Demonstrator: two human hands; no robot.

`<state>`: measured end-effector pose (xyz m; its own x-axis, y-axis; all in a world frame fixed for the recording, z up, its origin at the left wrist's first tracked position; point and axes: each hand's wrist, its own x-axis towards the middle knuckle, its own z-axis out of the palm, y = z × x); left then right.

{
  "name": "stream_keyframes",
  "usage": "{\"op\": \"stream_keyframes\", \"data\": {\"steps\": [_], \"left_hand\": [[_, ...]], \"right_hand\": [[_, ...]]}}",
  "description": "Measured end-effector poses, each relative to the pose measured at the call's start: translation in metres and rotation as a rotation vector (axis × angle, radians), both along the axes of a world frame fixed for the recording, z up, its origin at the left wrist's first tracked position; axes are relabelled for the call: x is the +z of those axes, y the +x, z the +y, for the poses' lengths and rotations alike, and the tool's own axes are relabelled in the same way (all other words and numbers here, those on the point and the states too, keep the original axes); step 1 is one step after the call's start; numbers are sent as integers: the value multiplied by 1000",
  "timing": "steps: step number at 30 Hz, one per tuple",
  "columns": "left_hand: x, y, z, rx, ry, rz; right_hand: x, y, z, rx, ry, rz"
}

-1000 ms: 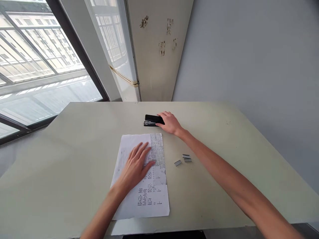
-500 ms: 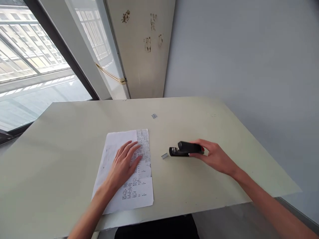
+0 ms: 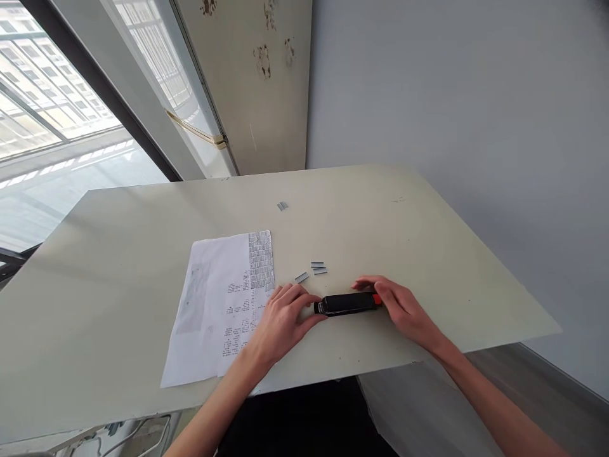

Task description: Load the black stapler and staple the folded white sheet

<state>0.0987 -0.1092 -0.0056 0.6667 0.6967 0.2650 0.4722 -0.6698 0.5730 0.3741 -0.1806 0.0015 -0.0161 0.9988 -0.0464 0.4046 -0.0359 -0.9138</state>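
A black stapler point(image 3: 346, 303) with a red rear end lies near the front of the pale table point(image 3: 428, 254). My right hand point(image 3: 400, 306) grips its red rear end, fingers curled over it. My left hand point(image 3: 284, 315) touches its metal front end with the fingertips, resting partly on the right edge of a printed paper sheet point(image 3: 219, 300). Three staple strips point(image 3: 311, 270) lie just beyond the stapler.
Another staple strip point(image 3: 282, 205) lies farther back on the table. A large window point(image 3: 57, 101) is at the left, a stained cream panel point(image 3: 252, 76) behind and a grey wall point(image 3: 451, 95) at the right. The table's front edge is close to my arms.
My right hand brought the stapler from the far middle of the table to the front. My left hand left the paper's middle and moved right to the stapler's front end.
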Motion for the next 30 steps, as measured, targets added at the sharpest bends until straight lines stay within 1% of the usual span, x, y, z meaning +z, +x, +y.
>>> {"op": "stream_keyframes", "data": {"steps": [2,3,7,11,15,19,20,22,25,27,30], "left_hand": [[-2,0,0,15,-19,-27],[-3,0,-1,21,-21,-37],[-5,-1,-4,24,-21,-53],[-7,-1,-3,21,-24,-50],[-5,-1,-2,25,-31,-45],[-3,0,-4,13,-33,-23],[-3,0,-4,11,-31,-19],[-1,-2,-4,1,-20,-13],[6,-8,1,-14,15,-19],[13,-15,11,-10,46,-14],[21,-18,32,-48,101,63]], "right_hand": [[-8,0,-2,-98,7,46],[-11,-1,-3,-117,12,50],[-17,-4,-4,-101,34,39],[-16,-5,-4,-107,38,36],[-16,-4,-4,-103,34,16],[-15,-3,-6,-118,25,61],[-14,-2,-6,-109,29,71],[-12,-1,-7,-46,41,42],[-7,-2,-9,71,74,-105],[-4,-4,-9,91,94,-166],[-2,-6,-8,82,101,-172]]}}
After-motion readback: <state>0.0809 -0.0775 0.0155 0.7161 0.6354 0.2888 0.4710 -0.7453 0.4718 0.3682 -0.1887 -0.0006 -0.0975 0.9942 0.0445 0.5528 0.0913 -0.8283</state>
